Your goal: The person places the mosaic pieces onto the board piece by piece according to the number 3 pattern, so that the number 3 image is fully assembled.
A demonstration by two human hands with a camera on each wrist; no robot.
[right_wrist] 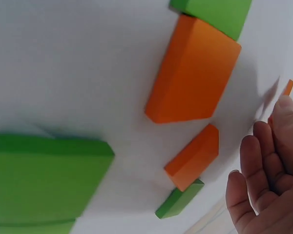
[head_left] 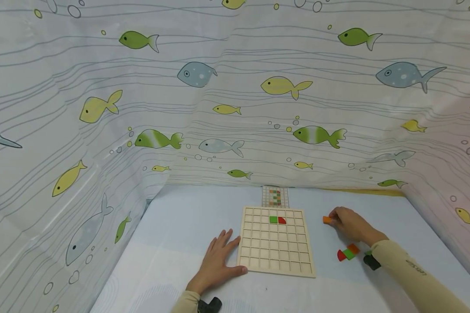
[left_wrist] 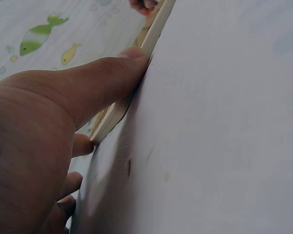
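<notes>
My right hand (head_left: 349, 222) pinches an orange block (head_left: 327, 220) just above or on the table, right of the wooden grid board (head_left: 276, 250). Thumb and fingertips hide part of that block. On the board, a green square block (head_left: 273, 219) and a red quarter-round block (head_left: 282, 220) sit side by side in the second row. My left hand (head_left: 218, 260) has its fingers spread at the board's lower left. Its thumb (left_wrist: 122, 68) touches the front edge and its forefinger touches the left side.
Loose blocks lie below my right hand: a red one (head_left: 341, 255), a green one (head_left: 349, 254) and an orange one (head_left: 353, 248). Another green block (right_wrist: 44, 175) lies near the right wrist. A pattern card (head_left: 275, 197) lies behind the board. Fish-printed sheets (head_left: 227, 126) surround the table.
</notes>
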